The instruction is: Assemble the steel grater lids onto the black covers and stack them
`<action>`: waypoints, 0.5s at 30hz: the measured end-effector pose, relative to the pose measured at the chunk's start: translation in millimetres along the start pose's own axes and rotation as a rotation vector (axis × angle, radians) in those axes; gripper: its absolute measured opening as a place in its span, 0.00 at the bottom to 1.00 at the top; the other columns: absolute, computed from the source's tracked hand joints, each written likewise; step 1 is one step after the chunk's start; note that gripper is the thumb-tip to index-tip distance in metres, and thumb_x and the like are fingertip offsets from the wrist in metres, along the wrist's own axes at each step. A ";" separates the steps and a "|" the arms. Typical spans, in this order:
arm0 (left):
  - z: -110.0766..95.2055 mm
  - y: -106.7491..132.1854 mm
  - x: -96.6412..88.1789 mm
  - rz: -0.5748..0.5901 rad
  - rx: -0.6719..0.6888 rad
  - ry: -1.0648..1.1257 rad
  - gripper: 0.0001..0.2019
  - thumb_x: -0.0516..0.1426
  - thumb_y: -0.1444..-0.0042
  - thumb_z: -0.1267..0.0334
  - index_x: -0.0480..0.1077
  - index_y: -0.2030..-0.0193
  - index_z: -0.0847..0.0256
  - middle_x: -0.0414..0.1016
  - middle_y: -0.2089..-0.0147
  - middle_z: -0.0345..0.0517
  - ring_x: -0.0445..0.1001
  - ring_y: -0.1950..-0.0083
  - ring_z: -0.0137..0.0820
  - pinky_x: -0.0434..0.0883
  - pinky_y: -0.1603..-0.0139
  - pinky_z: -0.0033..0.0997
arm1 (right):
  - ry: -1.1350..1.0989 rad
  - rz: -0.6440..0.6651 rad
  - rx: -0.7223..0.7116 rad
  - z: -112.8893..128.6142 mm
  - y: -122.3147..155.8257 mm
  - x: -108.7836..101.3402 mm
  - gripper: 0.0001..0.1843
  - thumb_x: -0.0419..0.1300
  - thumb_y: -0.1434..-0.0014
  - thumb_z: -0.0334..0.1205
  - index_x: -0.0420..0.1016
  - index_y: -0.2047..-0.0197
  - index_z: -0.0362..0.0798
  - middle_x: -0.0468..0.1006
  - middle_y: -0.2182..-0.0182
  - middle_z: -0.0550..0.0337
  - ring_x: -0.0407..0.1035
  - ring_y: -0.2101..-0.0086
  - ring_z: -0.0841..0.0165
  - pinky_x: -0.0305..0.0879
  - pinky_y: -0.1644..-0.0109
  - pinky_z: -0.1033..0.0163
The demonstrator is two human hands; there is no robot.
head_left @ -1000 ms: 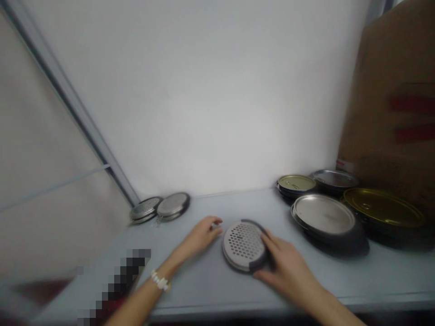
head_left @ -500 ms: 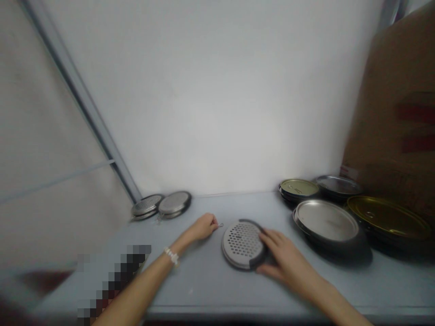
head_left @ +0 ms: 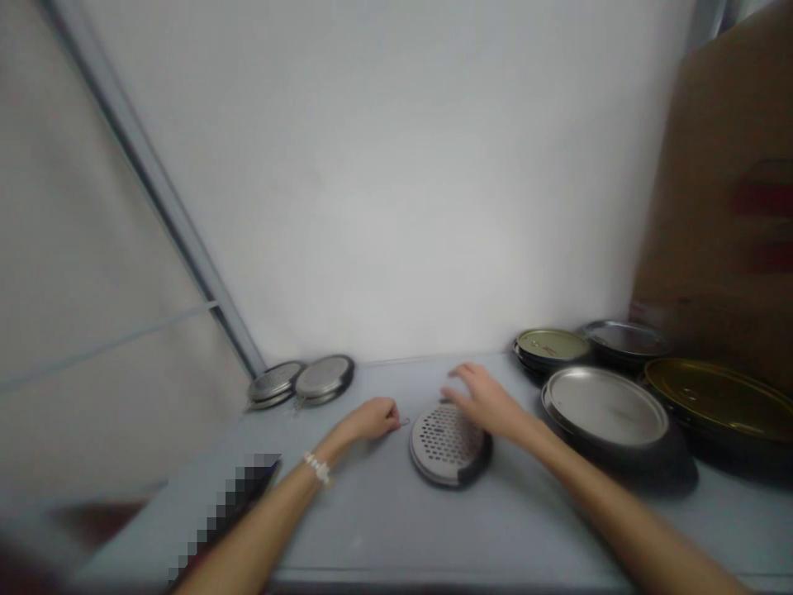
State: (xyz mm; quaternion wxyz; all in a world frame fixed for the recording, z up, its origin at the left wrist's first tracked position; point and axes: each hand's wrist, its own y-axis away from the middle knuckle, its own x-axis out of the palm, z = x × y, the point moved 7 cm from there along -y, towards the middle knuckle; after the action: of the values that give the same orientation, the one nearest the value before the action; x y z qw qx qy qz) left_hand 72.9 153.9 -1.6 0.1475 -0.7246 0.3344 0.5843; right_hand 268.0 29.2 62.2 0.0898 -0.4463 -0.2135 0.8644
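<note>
A round metal disc with a perforated face (head_left: 443, 450) lies flat on the table in front of me, its rim partly dark. Just left of it, my left hand (head_left: 375, 419) is closed in a pinch. A small metal wire loop (head_left: 405, 422) sticks out of its fingertips toward the disc; the rest of that piece is hidden by the fingers. Over the far right edge of the disc hovers my right hand (head_left: 486, 401), fingers apart and nothing visible in them. Whether it touches the disc I cannot tell.
Two similar round discs, a perforated one (head_left: 276, 380) and a plainer one (head_left: 323, 376), sit at the back left. To the right are round lids: silver (head_left: 607, 405), pale gold (head_left: 551, 344), grey (head_left: 625, 337) and gold (head_left: 724, 397). A cardboard box (head_left: 712, 231) stands behind them.
My right hand has let go of the disc's right edge and moved up and away toward its far side. My left hand still pinches the wire loop. The view has shifted slightly.
</note>
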 end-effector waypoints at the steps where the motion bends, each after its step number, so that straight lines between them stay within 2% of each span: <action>1: -0.5 -1.3 0.8 0.030 0.005 -0.012 0.08 0.57 0.46 0.64 0.77 0.66 0.63 0.81 0.65 0.48 0.74 0.64 0.35 0.64 0.65 0.28 | -0.005 -0.031 0.016 -3.2 -5.8 2.6 0.16 0.57 0.32 0.44 0.74 0.48 0.42 0.76 0.49 0.45 0.68 0.47 0.56 0.62 0.40 0.53; 5: -1.9 -0.1 3.5 0.075 0.026 -0.057 0.07 0.57 0.47 0.66 0.77 0.66 0.62 0.82 0.65 0.48 0.74 0.65 0.34 0.63 0.65 0.28 | 0.007 -0.083 0.014 -12.3 -6.7 13.9 0.13 0.58 0.33 0.39 0.75 0.50 0.41 0.77 0.52 0.46 0.69 0.49 0.56 0.62 0.41 0.53; 9: 1.2 6.2 2.7 0.045 0.027 -0.089 0.09 0.54 0.44 0.65 0.76 0.64 0.63 0.81 0.63 0.49 0.74 0.64 0.34 0.64 0.64 0.28 | 0.040 -0.086 -0.011 -15.9 3.9 16.0 0.10 0.58 0.34 0.37 0.76 0.53 0.43 0.77 0.54 0.47 0.69 0.51 0.57 0.63 0.43 0.54; 12: 6.6 8.1 1.8 0.051 0.024 -0.094 0.08 0.55 0.45 0.64 0.76 0.65 0.63 0.80 0.66 0.46 0.74 0.65 0.33 0.64 0.66 0.27 | 0.067 -0.091 0.000 -17.5 5.1 16.2 0.09 0.58 0.34 0.38 0.76 0.54 0.44 0.77 0.55 0.47 0.69 0.52 0.57 0.64 0.45 0.54; 15: 11.2 7.9 -3.4 -0.011 0.010 -0.114 0.08 0.55 0.44 0.64 0.75 0.64 0.63 0.80 0.64 0.48 0.74 0.62 0.35 0.65 0.63 0.28 | 0.103 -0.089 -0.004 -16.6 3.6 18.1 0.10 0.58 0.34 0.38 0.76 0.54 0.43 0.77 0.55 0.47 0.68 0.53 0.57 0.64 0.46 0.54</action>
State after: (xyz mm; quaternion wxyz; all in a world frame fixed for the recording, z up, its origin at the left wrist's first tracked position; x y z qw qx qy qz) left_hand 58.9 155.9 -0.1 0.1732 -0.6911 0.3246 0.6221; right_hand 271.0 37.0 38.8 0.1379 -0.4803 -0.2300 0.8351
